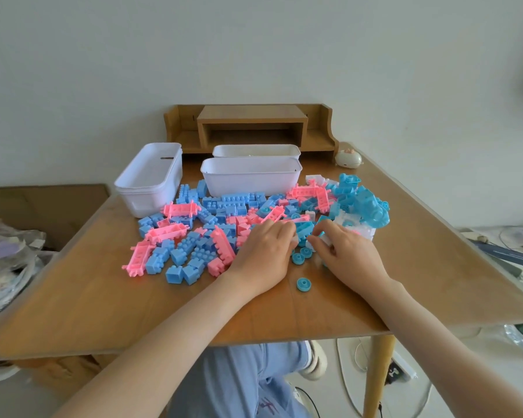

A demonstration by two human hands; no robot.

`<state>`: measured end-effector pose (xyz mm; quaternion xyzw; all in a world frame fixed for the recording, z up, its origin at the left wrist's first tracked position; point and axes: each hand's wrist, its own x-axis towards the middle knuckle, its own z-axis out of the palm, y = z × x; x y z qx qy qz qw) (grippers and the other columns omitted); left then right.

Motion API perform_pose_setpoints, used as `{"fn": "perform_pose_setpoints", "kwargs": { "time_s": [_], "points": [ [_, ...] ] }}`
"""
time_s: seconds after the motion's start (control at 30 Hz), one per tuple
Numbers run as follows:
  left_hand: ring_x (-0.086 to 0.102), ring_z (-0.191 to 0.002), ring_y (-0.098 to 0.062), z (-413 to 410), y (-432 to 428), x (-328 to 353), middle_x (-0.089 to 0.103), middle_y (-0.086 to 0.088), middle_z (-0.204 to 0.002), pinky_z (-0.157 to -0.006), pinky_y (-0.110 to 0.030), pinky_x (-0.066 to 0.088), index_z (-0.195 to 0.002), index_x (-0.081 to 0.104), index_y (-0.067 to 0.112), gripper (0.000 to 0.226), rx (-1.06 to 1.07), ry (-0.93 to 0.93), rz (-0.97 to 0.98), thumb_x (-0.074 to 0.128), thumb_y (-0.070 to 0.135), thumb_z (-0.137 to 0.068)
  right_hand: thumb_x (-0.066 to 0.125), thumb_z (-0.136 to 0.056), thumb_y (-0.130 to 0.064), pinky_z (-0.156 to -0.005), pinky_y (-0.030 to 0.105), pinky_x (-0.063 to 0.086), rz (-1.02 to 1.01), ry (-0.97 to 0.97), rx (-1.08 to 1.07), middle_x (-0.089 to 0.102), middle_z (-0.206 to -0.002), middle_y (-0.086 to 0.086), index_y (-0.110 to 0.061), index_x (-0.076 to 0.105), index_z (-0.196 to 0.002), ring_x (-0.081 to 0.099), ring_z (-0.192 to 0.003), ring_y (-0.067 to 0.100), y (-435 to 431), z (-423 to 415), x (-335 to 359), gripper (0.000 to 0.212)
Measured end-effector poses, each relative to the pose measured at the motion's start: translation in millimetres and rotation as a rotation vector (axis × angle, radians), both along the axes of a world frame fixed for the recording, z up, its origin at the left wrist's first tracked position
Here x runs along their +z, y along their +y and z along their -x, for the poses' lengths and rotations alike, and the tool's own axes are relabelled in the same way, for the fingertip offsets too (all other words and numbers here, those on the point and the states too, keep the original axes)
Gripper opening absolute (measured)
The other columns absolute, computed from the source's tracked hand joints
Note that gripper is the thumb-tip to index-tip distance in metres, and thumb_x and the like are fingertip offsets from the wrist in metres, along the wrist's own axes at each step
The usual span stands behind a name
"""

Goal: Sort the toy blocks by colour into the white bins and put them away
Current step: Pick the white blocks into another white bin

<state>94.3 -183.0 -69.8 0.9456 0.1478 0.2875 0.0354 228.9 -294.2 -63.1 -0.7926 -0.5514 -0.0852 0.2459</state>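
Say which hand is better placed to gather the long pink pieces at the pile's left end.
Left. The left hand rests mid-pile, on the side nearer the long pink pieces. The right hand is further right beside the teal parts and would likely have to cross the left arm.

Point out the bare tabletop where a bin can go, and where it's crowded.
Free: the near-left table, between the block pile and the front edge; also the right side, past the teal heap. Crowded: the middle, from the white bins to the left hand and right hand.
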Motion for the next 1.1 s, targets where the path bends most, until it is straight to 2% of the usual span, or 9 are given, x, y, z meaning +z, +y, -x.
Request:
{"fn": "perform_pose_setpoints", "kwargs": {
  "time_s": [0.1,0.23,0.33,0.47,0.57,0.7,0.83,0.97,1.1],
  "points": [
    [0.027,-0.086,-0.008,0,2,0,0.057,-0.006,-0.102,-0.078,-0.02,0.022,-0.104,0.051,0.006,0.02,-0.009,-0.019,0.004,0.038,0.022,-0.101,0.044,-0.095,-0.043,-0.074,0.029,0.053,0.095,-0.062,0.011,0.062,-0.108,-0.01,-0.029,0.055,-0.109,0.059,-0.088,0.011,1,-1,-1,0.023],
    [0.037,-0.085,-0.015,0,2,-1,0.059,-0.008,-0.1,-0.08,-0.029,0.035,-0.105,0.053,0.005,0.02,0.007,-0.014,0.008,0.041,0.02,-0.1,0.047,-0.095,-0.035,-0.073,0.025,0.052,0.104,-0.043,0.025,0.06,-0.11,-0.008,-0.028,0.055,-0.109,0.058,-0.089,0.011,2,-2,-2,0.018],
    [0.048,-0.103,-0.021,-1,2,1,0.06,-0.008,-0.113,-0.087,-0.029,0.036,-0.118,0.052,0.005,0.027,0.042,0.023,-0.004,0.039,0.021,-0.101,0.049,-0.095,-0.031,-0.07,0.023,0.05,0.074,-0.015,0.025,0.058,-0.104,-0.009,-0.025,0.055,-0.105,0.055,-0.084,0.01,1,0,-1,0.014],
    [0.048,-0.108,-0.021,-3,4,7,0.059,-0.007,-0.116,-0.092,-0.03,0.037,-0.119,0.053,0.006,0.028,0.009,0.024,0.001,0.038,0.022,-0.101,0.055,-0.092,-0.028,-0.06,0.017,0.044,-0.075,0.12,0.036,0.056,-0.084,-0.012,-0.024,0.055,-0.092,0.053,-0.069,0.005,-2,4,2,0.004],
    [0.048,-0.098,-0.019,-9,11,20,0.061,-0.006,-0.107,-0.083,-0.027,0.037,-0.11,0.054,0.007,0.025,-0.002,-0.044,0.021,0.038,0.024,-0.101,0.058,-0.09,-0.025,-0.058,0.023,0.044,-0.169,0.265,0.058,0.059,-0.075,-0.008,-0.021,0.057,-0.086,0.055,-0.066,0.009,1,2,9,0.006],
    [0.051,-0.099,-0.02,-16,24,41,0.062,-0.007,-0.108,-0.08,-0.024,0.039,-0.11,0.056,0.007,0.023,0.015,-0.133,0.029,0.041,0.022,-0.1,0.056,-0.091,-0.026,-0.056,0.024,0.045,-0.231,0.501,0.071,0.064,-0.08,0.004,-0.019,0.061,-0.084,0.056,-0.068,0.016,15,0,37,0.01],
    [0.045,-0.101,-0.015,-22,60,56,0.057,-0.008,-0.111,-0.08,-0.018,0.032,-0.114,0.052,0.007,0.023,0.199,-0.272,0.144,0.038,0.018,-0.101,0.053,-0.092,-0.031,-0.065,0.029,0.051,-0.272,0.606,0.046,0.063,-0.086,0.0,-0.027,0.058,-0.083,0.059,-0.077,0.017,46,-3,64,0.011],
    [0.046,-0.105,-0.02,-31,104,65,0.057,-0.01,-0.114,-0.076,-0.018,0.029,-0.116,0.052,0.007,0.026,0.367,-0.262,0.212,0.036,0.019,-0.101,0.051,-0.093,-0.032,-0.051,0.014,0.038,-0.254,0.563,0.031,0.058,-0.08,-0.006,-0.024,0.058,-0.089,0.05,-0.063,0.008,92,-8,78,0.011],
    [0.043,-0.111,-0.022,-42,142,73,0.057,-0.01,-0.117,-0.078,-0.025,0.033,-0.116,0.057,0.01,0.024,0.411,-0.158,0.196,0.04,0.014,-0.1,0.051,-0.094,-0.028,-0.049,0.011,0.033,-0.157,0.442,0.026,0.058,-0.08,-0.001,-0.019,0.057,-0.098,0.048,-0.059,0.006,149,-23,78,0.012]
  ]
}}
